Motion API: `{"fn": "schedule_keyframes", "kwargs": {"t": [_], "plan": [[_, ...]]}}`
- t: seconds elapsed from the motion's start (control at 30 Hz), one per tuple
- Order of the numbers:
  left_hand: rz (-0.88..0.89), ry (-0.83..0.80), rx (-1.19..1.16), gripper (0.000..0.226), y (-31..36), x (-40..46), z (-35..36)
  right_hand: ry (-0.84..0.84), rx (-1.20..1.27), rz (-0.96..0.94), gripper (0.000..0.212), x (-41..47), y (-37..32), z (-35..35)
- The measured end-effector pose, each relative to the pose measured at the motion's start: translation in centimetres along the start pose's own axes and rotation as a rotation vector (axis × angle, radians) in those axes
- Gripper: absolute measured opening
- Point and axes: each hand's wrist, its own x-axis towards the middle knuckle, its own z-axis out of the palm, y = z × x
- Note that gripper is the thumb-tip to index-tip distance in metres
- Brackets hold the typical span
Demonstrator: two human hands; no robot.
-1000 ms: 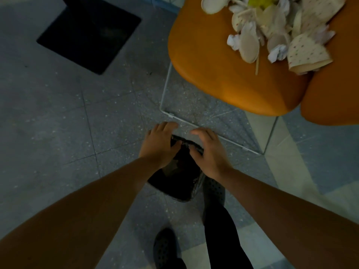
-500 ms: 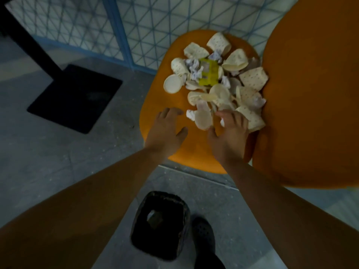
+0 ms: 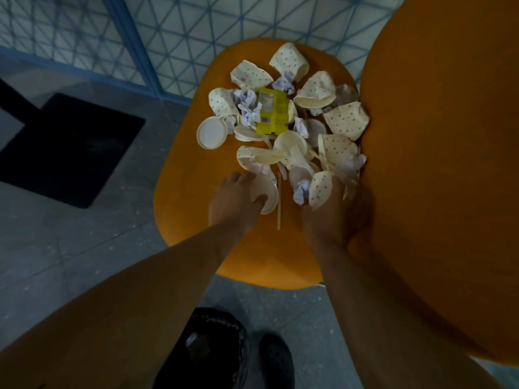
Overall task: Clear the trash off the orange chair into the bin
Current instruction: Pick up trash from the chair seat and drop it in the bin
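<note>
The orange chair seat (image 3: 182, 203) carries a heap of trash: crushed dotted paper cups (image 3: 345, 119), white lids (image 3: 212, 133), crumpled paper (image 3: 248, 108), a yellow wrapper (image 3: 273, 112), a plastic fork (image 3: 297, 155) and a wooden stick (image 3: 279, 203). My left hand (image 3: 233, 203) rests at the heap's near edge, thumb and fingers closing on a cream lid (image 3: 265, 196). My right hand (image 3: 334, 211) is at the near right of the heap, fingers wrapped around a dotted cup (image 3: 320, 188). The black bin (image 3: 213, 346) stands on the floor below the seat, partly hidden by my left forearm.
The chair's orange backrest (image 3: 438, 164) fills the right side. A blue wire-mesh panel (image 3: 84, 37) stands behind the seat. A black square base with a post (image 3: 67, 147) lies on the grey floor at left. My dark shoe (image 3: 276, 360) is beside the bin.
One second ago both hands were down at the bin on the floor. They rose to the seat, and now the left takes the lid and the right takes the dotted cup.
</note>
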Motion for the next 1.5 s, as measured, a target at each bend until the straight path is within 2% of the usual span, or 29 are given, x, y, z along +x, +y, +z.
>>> {"fn": "schedule_keyframes", "kwargs": {"t": [0.13, 0.3, 0.53, 0.77, 0.93, 1.03, 1.17, 1.3, 1.37, 1.5], "plan": [[0.099, 0.081, 0.015, 0.039, 0.5, -0.1, 0.3, 0.029, -0.007, -0.003, 0.078, -0.5, 0.6, 0.2], [0.080, 0.119, -0.221, 0.024, 0.9, -0.4, -0.1, 0.083, 0.205, -0.003, 0.080, -1.4, -0.5, -0.9], [0.092, 0.229, -0.305, 0.018, 0.4, -3.8, -3.6, 0.110, 0.294, -0.200, 0.088, -4.9, -3.1, -4.5], [0.002, 0.281, -0.261, 0.019, -5.3, -11.6, -7.2, -0.143, 0.388, -0.472, 0.083, -16.3, -2.7, -4.6], [-0.035, 0.327, -0.268, 0.018, -10.6, -19.1, -7.8, -0.431, 0.268, -0.565, 0.085, -25.2, 0.0, -1.1], [-0.109, 0.280, -0.294, 0.018, -13.5, -23.0, -6.5, -0.566, 0.198, -0.610, 0.085, -29.2, 1.9, 1.7], [-0.104, 0.265, -0.287, 0.017, -16.3, -27.1, -4.2, -0.688, 0.054, -0.653, 0.089, -31.9, 5.2, 5.8], [-0.111, 0.227, -0.320, 0.021, -18.4, -29.8, -1.7, -0.920, -0.052, -0.611, 0.104, -32.4, 8.7, 8.8], [-0.124, 0.183, -0.344, 0.021, -19.2, -30.4, -0.2, -0.917, -0.046, -0.583, 0.100, -32.3, 9.6, 9.2], [-0.153, 0.112, -0.334, 0.021, -20.0, -29.9, 3.5, -0.792, 0.043, -0.581, 0.089, -31.2, 9.6, 9.1]]}}
